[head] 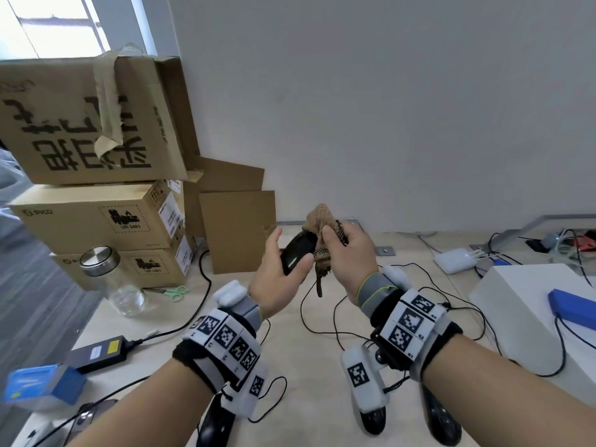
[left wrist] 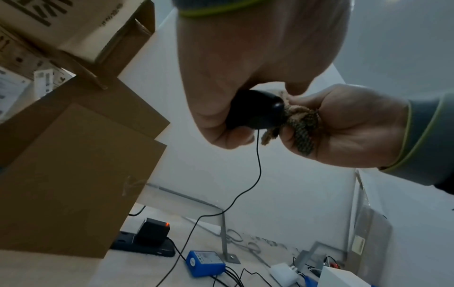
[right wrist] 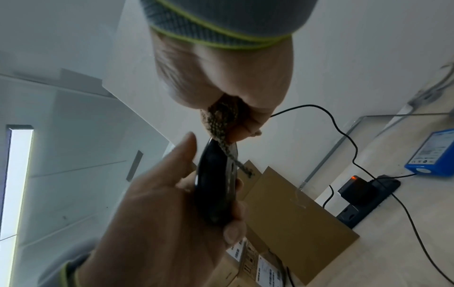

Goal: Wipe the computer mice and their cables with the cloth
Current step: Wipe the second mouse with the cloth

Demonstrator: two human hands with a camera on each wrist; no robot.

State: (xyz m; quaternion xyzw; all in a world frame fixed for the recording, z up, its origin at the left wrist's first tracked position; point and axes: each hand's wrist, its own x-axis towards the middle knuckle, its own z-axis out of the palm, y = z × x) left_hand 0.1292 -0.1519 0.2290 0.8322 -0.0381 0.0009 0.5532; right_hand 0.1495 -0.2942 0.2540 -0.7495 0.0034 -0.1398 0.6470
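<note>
My left hand [head: 285, 254] grips a black wired mouse [head: 296, 253] raised above the table, thumb on one side and fingers on the other. My right hand [head: 340, 250] holds a bunched brown cloth [head: 322, 227] and presses it against the mouse's far end. In the left wrist view the cloth [left wrist: 302, 124] touches the mouse [left wrist: 255, 112], and its thin black cable [left wrist: 258, 167] hangs down to the table. The right wrist view shows the mouse [right wrist: 216, 186] edge-on with the cloth [right wrist: 221, 120] above it. Other black mice [head: 374, 421] lie near the table's front edge under my wrists.
Stacked cardboard boxes [head: 96, 124] fill the left side, with a glass jar [head: 109, 279] and green scissors [head: 175, 291] before them. A black power adapter [head: 96, 353] lies front left. A white box [head: 522, 311] stands at the right. Loose cables [head: 467, 311] cross the table.
</note>
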